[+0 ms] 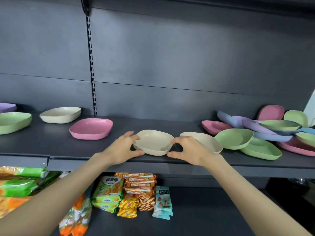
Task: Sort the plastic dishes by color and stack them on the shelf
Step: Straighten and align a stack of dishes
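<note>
A dark grey metal shelf (51,143) is running across the view, with a matching back panel (170,65) rising behind it and a slotted upright (91,65) dividing the bays. Near the shelf's front edge, at the middle, a cream dish (153,142) is being held from both sides. The left hand (122,147) is curling its fingers over the left rim with the thumb under the front. The right hand (189,150) is pinching the right corner between forefinger and thumb. A second cream dish (204,140) is lying just behind the right hand, touching the first. To the right, a mixed pile (272,130) of green, blue, purple and pink dishes is leaning and overlapping, crowding that end. To the left, a pink dish (91,128) is sitting alone, with bare shelf lying between it and the held dish. Further left, a cream stack (60,114), a green stack (13,121) and a purple stack (6,107) are standing apart from one another. Below, snack packets (109,193) are lying on the lower shelf (196,210).
</note>
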